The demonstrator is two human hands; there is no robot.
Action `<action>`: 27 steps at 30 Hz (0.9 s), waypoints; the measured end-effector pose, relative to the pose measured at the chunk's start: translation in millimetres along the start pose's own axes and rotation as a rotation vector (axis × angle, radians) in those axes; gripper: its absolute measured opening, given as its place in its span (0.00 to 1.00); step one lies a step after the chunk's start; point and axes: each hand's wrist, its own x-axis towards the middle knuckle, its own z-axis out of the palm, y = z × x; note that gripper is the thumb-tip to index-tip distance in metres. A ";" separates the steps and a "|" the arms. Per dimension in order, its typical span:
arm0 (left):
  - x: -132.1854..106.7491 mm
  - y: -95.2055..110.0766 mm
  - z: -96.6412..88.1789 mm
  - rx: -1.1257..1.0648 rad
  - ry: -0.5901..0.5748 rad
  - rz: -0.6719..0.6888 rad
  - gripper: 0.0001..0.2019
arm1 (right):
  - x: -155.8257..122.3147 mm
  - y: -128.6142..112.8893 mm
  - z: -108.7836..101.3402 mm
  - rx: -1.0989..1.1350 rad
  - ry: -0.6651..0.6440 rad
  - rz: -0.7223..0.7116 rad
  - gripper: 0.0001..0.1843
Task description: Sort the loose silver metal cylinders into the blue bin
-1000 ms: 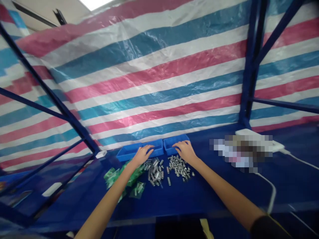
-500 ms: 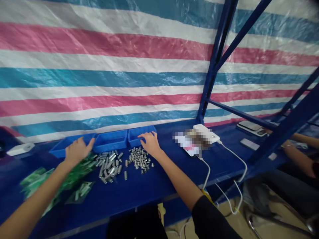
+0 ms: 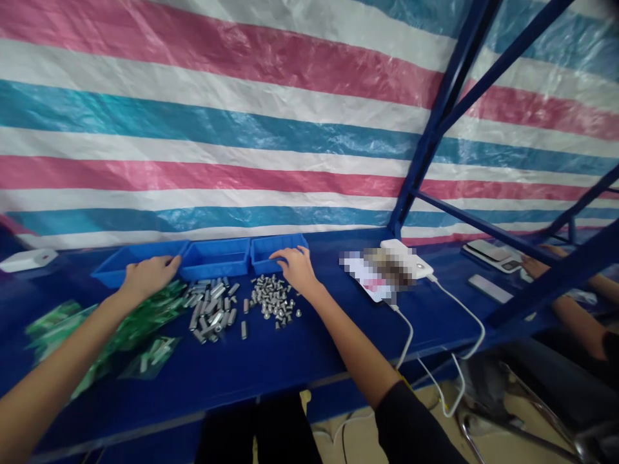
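Three blue plastic bins stand side by side along the back of the table. At the front edge of the left bin (image 3: 113, 274), my left hand (image 3: 149, 278) is closed over the rim, its thumb toward the middle bin (image 3: 216, 266). My right hand (image 3: 297, 269) has bent fingers on the front wall of the right bin (image 3: 261, 264), near its right corner. In front of the bins lie a heap of metal standoffs (image 3: 213, 316) and a heap of small screws (image 3: 273, 299). Green plastic packets (image 3: 145, 316) spread below my left hand, partly hidden by my forearm.
A phone with a blurred screen (image 3: 367, 283) and a white device (image 3: 409, 259), both cabled, lie to the right. A blue metal post (image 3: 425, 154) rises at the back. A co-worker's arms (image 3: 575, 316) are at far right. A small clear bag of pale pieces (image 3: 157, 354) lies in front.
The camera view has tilted and shifted slightly. My left hand has lowered from spread fingers onto the left bin's rim. My right hand stays at the right bin.
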 end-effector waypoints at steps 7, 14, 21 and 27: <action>-37.2 71.1 -21.4 -0.051 0.247 0.188 0.24 | -2.1 2.3 4.2 -0.017 0.005 -0.003 0.15; -52.6 129.8 7.8 -0.221 -0.017 0.354 0.27 | -6.8 0.7 8.5 -0.034 0.064 0.000 0.15; -55.5 118.5 18.3 -0.311 0.127 0.396 0.25 | -4.8 -3.9 11.1 -0.069 0.062 0.013 0.15; -41.5 85.1 5.7 -0.179 0.366 -0.050 0.30 | -4.1 -3.0 10.2 -0.103 0.038 0.012 0.15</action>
